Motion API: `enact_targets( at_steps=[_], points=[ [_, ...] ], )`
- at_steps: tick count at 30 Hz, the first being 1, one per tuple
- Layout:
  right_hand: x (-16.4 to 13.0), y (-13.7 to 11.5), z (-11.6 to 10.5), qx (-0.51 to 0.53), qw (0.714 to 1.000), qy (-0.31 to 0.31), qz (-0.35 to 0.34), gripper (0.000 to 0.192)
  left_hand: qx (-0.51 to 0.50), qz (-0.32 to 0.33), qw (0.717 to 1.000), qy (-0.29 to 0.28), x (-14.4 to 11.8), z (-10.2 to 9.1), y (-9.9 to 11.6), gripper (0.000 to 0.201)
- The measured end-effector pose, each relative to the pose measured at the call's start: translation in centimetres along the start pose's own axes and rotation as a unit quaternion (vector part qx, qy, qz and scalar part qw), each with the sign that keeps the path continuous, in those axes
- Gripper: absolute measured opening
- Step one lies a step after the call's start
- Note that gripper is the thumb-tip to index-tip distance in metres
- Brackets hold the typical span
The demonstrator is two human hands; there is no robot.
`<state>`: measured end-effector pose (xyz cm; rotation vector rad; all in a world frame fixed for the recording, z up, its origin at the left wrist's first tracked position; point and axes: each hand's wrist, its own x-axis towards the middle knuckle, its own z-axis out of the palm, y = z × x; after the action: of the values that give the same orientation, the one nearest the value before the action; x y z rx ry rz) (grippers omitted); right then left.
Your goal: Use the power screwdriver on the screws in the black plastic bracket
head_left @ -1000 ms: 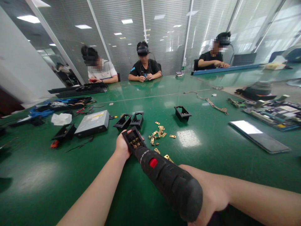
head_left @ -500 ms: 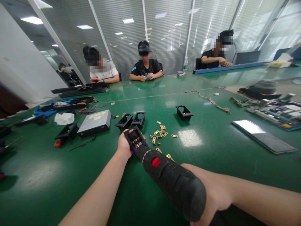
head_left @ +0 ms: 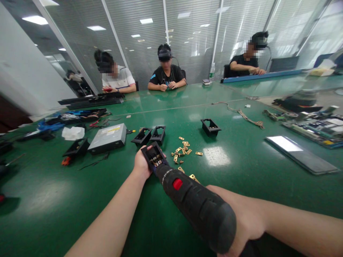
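Observation:
My left hand is closed around a black plastic socket housing, tilted with its open side toward me. Brass-coloured terminals and screws show inside it. In my right hand is a black cordless drill with a red switch on top. Its front end points into the housing's near part; the bit tip is hidden behind the drill body. Small brass plates and screws lie scattered just beyond the housing. Two similar black housings stand behind my left hand, and another housing sits farther right.
To the left lie a silver optical drive, another black housing and crumpled white tissue. At right are a flat glass-faced panel, circuit boards and a cable. Three people sit across the green table.
Almost nothing differs. The view has shifted very slightly, while the drill and housing keep the same position against each other.

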<state>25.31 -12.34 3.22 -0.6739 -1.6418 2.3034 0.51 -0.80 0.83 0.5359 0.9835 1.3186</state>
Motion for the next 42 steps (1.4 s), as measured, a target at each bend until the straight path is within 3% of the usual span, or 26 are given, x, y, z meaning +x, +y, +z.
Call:
enact_targets(
  at_steps=[9, 25, 42],
  points=[
    [0.11, -0.04, -0.1, -0.031, 0.999, -0.017, -0.021, 0.025, 0.003, -0.006, 1.0, -0.003, 0.14, -0.05, 0.09, 0.037],
    [0.12, -0.27, -0.07, -0.026, 1.0, 0.009, 0.003, 0.043, 0.008, -0.003, 1.0, 0.0, 0.08, -0.11, 0.06, 0.028],
    [0.13, -0.35, -0.13, -0.033, 0.999, -0.007, -0.009, 0.03, 0.015, -0.003, 1.0, 0.002, 0.23, -0.25, -0.03, 0.031]
  ],
)
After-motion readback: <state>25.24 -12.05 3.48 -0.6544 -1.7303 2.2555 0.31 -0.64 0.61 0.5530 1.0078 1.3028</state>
